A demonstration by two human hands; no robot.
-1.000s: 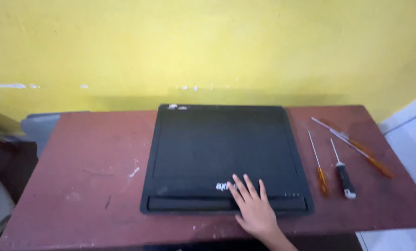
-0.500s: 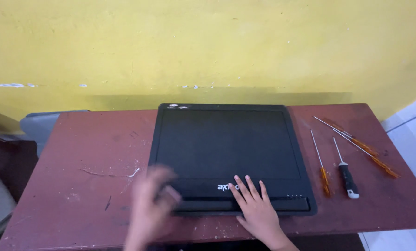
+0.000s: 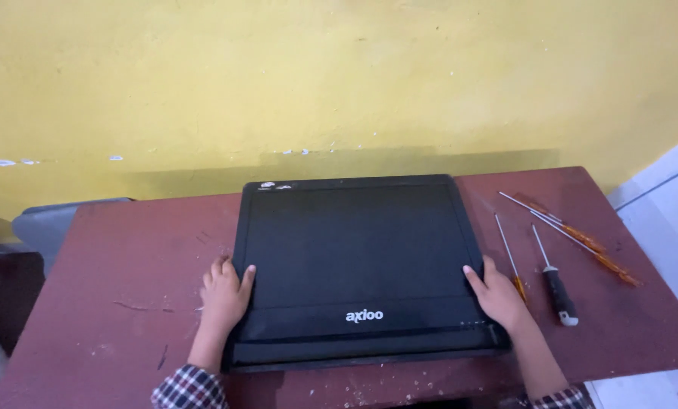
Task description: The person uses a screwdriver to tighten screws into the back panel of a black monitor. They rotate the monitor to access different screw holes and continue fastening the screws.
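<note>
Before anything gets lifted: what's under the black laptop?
The black laptop lies flat on the reddish-brown table. The left hand and right hand rest on its side edges. Anything beneath it is hidden.
</note>
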